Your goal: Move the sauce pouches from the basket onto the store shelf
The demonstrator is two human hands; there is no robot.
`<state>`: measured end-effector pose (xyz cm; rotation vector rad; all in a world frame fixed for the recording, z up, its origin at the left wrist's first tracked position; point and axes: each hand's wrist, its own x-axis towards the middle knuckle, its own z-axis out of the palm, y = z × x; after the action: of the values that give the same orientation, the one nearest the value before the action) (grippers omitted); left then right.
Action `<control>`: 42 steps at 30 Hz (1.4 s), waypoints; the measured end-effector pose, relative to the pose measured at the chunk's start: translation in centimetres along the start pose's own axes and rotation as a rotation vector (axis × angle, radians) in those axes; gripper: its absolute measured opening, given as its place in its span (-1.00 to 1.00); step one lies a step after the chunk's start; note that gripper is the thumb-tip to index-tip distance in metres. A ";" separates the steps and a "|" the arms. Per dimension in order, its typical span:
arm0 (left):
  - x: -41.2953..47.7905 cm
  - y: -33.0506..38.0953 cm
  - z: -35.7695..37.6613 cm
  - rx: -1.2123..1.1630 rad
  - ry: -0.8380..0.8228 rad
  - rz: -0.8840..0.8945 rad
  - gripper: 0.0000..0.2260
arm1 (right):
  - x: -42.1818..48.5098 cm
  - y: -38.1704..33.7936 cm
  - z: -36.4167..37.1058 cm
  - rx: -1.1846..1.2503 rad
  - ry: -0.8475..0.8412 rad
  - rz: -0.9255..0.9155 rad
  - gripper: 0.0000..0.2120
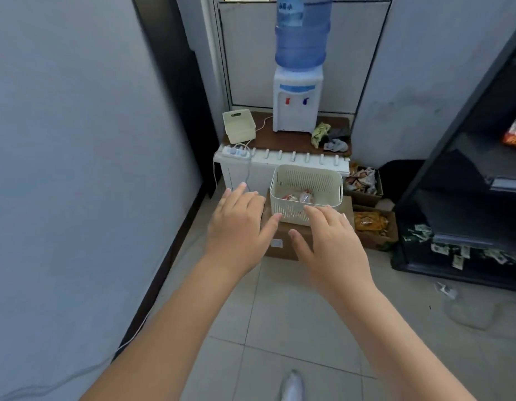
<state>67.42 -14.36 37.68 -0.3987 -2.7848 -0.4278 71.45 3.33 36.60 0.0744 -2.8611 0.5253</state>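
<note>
1. Left hand [241, 224]: open, fingers spread, palm down, holding nothing, just left of the basket [306, 180].
2. Right hand [327, 241]: open, empty, fingertips at the basket's near wall; contact unclear.
3. Basket sits on a box [283, 244], at its far edge.
4. Pouches [298, 196], apparently two or three, lie on the basket floor.
5. Shelf [479, 169]: dark, at right.

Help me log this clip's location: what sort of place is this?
Probably a small shop's back corner or stockroom. A black store shelf stands at right, open cardboard boxes of packaged snacks sit on the tiled floor, and a water dispenser stands on a low cabinet against the wall.
</note>
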 end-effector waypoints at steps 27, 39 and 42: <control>47.1 -12.3 37.6 -0.228 -0.801 -0.017 -0.69 | 42.8 20.1 24.5 -0.138 -0.367 0.308 -0.60; 46.1 -15.4 64.4 0.129 -1.277 0.659 -0.66 | 49.4 34.1 47.5 0.105 -0.973 0.737 -0.66; 44.9 -16.5 69.6 0.358 -1.272 0.920 -0.52 | 49.2 36.2 53.8 0.088 -1.201 0.735 -0.64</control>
<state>4.07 3.42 -15.19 -2.3236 -3.0154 0.8018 8.69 17.61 -13.19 -1.0157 -3.9732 0.9877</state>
